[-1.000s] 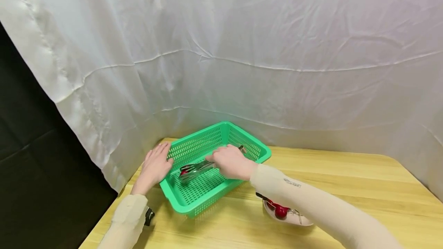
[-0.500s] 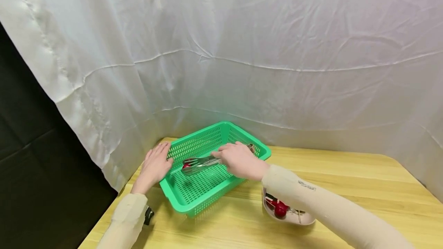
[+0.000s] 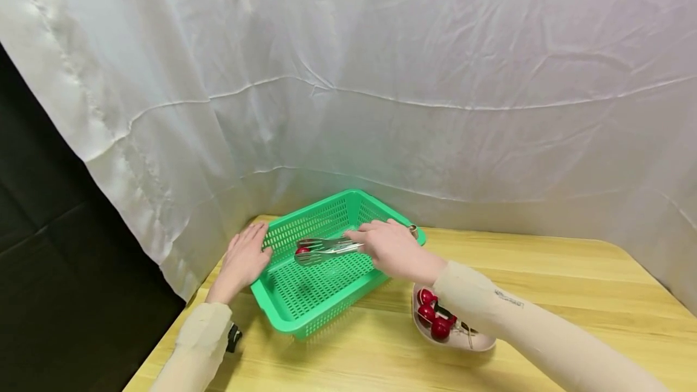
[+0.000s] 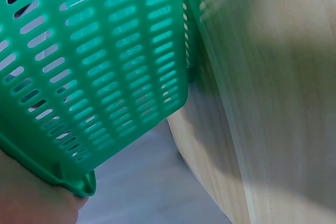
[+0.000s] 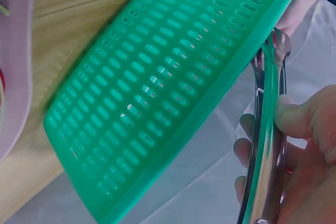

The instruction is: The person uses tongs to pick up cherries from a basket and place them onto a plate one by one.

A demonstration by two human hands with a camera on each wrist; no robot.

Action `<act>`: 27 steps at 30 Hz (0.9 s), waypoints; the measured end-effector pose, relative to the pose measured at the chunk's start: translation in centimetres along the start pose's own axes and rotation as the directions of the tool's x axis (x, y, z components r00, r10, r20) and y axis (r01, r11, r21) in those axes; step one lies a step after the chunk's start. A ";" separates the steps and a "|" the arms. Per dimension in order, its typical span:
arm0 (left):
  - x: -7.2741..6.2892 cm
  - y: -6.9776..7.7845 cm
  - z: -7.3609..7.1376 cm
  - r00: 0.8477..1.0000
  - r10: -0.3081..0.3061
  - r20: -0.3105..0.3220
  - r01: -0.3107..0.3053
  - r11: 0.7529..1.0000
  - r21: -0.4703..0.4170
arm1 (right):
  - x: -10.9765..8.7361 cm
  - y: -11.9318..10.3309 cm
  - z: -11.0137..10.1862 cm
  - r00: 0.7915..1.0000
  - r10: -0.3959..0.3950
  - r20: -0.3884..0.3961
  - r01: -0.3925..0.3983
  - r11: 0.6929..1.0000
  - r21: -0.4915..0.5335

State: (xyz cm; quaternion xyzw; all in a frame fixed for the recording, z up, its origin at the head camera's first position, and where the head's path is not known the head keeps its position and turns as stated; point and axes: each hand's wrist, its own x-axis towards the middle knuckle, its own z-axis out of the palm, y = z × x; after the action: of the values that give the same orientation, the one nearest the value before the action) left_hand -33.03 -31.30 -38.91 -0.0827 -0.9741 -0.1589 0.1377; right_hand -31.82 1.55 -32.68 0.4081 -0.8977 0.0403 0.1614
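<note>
In the head view my right hand grips metal serving tongs across the green plastic basket. A red cherry sits between the fork-like tong ends, above the basket floor. The right wrist view shows thumb and fingers squeezing the two metal arms of the tongs from either side. My left hand rests on the basket's left rim with fingers extended. From the left wrist, part of that hand shows against the rim, and its fingers are out of sight.
A pale pink dish stands right of the basket, holding several red cherries with stems and dark leaves. My right forearm passes over its edge. White fabric hangs behind the wooden table, with a dark cloth at left.
My right hand, the tongs and the cherry have moved up and to the right over the basket. More of the cherries in the dish now show. My left hand stays put.
</note>
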 end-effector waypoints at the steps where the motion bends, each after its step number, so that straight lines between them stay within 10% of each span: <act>1: 0.0 0.0 0.0 1.000 -0.001 0.002 0.001 1.000 -0.001 | -0.2 0.1 -0.1 1.000 0.003 -0.005 -0.003 1.000 -0.005; 27: 0.3 0.2 0.0 1.000 0.024 0.012 -0.024 1.000 0.007 | -7.3 1.9 -2.6 0.987 0.036 -0.156 -0.036 0.999 0.001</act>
State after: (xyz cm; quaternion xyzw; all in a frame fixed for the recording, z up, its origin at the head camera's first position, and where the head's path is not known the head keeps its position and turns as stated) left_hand -33.30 -31.07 -38.79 -0.0949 -0.9744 -0.1534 0.1343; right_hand -28.12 8.61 -32.43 0.3872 -0.8895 0.0744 0.2309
